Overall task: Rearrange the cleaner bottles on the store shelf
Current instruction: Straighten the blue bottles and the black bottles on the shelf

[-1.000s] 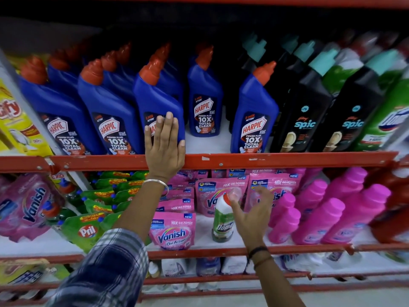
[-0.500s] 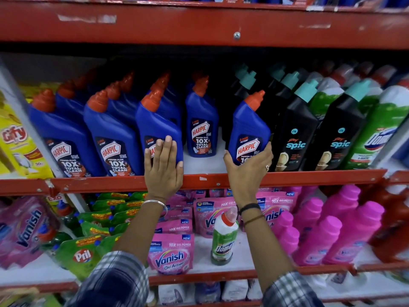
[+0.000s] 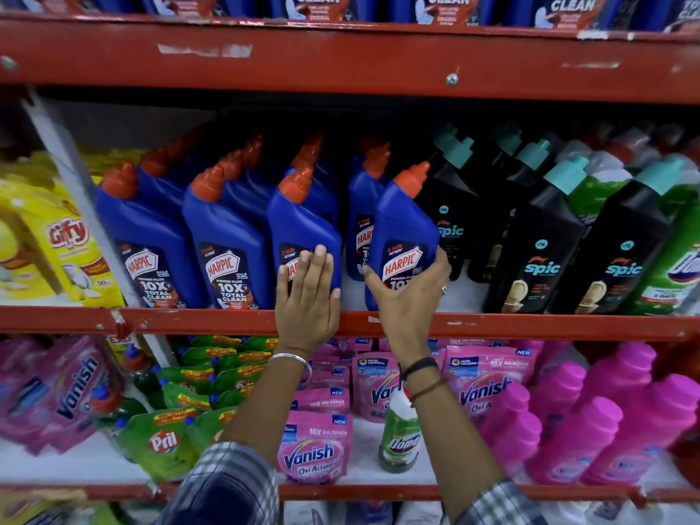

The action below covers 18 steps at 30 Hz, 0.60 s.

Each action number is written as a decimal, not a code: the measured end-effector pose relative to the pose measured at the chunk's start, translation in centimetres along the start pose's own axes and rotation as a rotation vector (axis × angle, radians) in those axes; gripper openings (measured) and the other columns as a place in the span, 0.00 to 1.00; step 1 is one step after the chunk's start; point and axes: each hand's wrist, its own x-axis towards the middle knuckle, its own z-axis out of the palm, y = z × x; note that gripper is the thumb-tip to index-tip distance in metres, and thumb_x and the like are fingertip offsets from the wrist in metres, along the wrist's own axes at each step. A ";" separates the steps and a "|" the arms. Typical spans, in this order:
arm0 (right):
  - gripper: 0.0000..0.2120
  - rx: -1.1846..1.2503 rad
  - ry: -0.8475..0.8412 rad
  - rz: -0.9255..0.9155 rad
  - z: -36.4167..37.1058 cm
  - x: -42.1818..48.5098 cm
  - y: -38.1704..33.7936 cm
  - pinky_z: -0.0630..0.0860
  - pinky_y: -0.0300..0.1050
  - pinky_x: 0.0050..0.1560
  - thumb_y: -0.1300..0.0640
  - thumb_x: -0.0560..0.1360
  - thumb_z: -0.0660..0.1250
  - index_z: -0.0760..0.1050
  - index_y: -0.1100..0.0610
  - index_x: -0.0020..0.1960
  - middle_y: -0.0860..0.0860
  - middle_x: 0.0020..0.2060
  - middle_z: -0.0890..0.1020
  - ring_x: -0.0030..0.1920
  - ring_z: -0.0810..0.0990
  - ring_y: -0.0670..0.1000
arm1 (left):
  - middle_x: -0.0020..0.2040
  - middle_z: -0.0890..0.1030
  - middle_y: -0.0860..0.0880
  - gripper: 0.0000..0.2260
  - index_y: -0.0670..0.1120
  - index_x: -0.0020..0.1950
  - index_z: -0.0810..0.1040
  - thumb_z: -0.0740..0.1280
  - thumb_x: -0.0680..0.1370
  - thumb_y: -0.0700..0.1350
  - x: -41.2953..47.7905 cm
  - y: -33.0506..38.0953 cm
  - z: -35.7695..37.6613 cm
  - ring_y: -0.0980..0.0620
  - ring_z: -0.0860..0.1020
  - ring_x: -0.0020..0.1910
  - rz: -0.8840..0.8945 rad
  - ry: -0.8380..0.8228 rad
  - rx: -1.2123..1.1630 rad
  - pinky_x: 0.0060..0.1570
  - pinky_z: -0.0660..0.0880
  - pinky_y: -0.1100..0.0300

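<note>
Harpic bottle (image 3: 403, 236) tilted, clasped by right hand (image 3: 411, 297); left hand (image 3: 307, 301) flat against neighbouring bottle (image 3: 303, 225).

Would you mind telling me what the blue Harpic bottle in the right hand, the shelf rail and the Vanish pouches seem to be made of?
Harpic bottle: probably moulded plastic, glossy, with soft highlights on its shoulder.
Shelf rail: likely metal, painted red; the paint is chipped to pale patches.
Vanish pouch: seemingly flexible plastic film, shiny and creased.

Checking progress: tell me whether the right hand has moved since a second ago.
Yes. The right hand rose from the lower shelf, past the red metal shelf rail, onto a blue plastic Harpic bottle.
</note>
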 end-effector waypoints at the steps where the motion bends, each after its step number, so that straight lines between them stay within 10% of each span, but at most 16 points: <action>1: 0.50 0.004 -0.011 0.002 0.5 -0.3 -0.1 0.64 0.57 0.71 0.45 0.62 0.78 0.54 0.61 0.73 0.57 0.69 0.65 0.70 0.63 0.56 | 0.79 0.47 0.50 0.25 0.44 0.78 0.50 0.50 0.82 0.49 0.0 0.0 0.0 0.50 0.49 0.77 0.000 -0.002 0.000 0.76 0.46 0.48; 7: 0.49 0.001 0.017 0.005 1.5 -1.3 -0.4 0.55 0.39 0.65 0.48 0.63 0.79 0.55 0.62 0.73 0.57 0.68 0.65 0.68 0.62 0.51 | 0.79 0.46 0.50 0.25 0.45 0.78 0.49 0.50 0.82 0.49 0.0 0.0 -0.2 0.51 0.48 0.77 -0.002 -0.017 -0.023 0.76 0.46 0.49; 18: 0.47 -0.136 0.090 -0.015 2.0 -1.9 -0.6 0.70 0.61 0.64 0.37 0.62 0.75 0.59 0.63 0.68 0.60 0.63 0.70 0.65 0.68 0.60 | 0.79 0.47 0.50 0.25 0.45 0.78 0.49 0.50 0.82 0.49 0.0 0.0 -0.3 0.51 0.49 0.77 -0.007 -0.025 -0.041 0.76 0.47 0.49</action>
